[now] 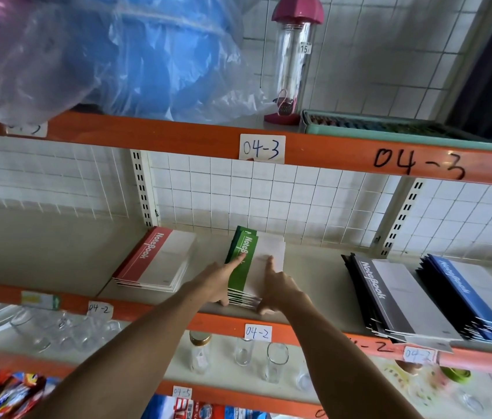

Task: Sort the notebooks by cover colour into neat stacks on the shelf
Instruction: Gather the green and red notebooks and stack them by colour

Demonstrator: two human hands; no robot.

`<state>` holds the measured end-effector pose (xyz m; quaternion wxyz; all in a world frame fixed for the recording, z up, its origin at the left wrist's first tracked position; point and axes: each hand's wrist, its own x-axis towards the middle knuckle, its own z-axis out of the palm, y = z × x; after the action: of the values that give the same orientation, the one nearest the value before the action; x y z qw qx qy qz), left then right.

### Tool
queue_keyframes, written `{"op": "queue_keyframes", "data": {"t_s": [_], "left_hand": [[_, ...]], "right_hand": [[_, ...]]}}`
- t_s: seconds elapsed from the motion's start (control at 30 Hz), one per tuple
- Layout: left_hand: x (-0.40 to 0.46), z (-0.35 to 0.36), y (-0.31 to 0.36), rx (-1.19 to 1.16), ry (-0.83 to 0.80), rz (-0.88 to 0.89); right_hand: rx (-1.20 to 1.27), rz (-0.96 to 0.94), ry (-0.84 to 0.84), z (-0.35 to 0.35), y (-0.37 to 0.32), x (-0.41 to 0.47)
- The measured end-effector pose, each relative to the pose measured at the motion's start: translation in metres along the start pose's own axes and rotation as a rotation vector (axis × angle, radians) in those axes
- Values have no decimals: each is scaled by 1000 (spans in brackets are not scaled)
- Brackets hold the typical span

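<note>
Both hands, left and right, are pressing the green stack with straight fingers, squaring its edges on the shelf.

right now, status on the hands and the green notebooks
Both hands, left and right, on green stack, fingers straight, squaring it. Red stack left of it, black and blue to the right. Nothing in the way.
</note>
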<state>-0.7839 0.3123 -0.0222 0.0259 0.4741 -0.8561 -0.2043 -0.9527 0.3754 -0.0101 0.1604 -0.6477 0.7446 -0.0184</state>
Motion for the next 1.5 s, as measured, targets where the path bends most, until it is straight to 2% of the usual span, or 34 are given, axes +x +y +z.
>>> {"op": "queue_keyframes", "data": {"t_s": [0.23, 0.53, 0.9, 1.17, 1.33, 1.5], "left_hand": [[-2, 2, -7, 21, 6, 47], [-3, 2, -7, 19, 12, 24], [-9, 2, 2, 81, 29, 61], [-10, 8, 10, 40, 57, -28], [-9, 2, 13, -7, -23, -60], [0, -16, 11, 104, -102, -72]], "right_hand": [[-23, -21, 10, -1, 0, -5], [-44, 54, -14, 4, -5, -5], [-30, 7, -48, -2, 8, -4], [-2, -14, -38, -6, 10, -4], [45, -5, -91, -13, 10, -6], [99, -4, -133, -25, 11, -4]]}}
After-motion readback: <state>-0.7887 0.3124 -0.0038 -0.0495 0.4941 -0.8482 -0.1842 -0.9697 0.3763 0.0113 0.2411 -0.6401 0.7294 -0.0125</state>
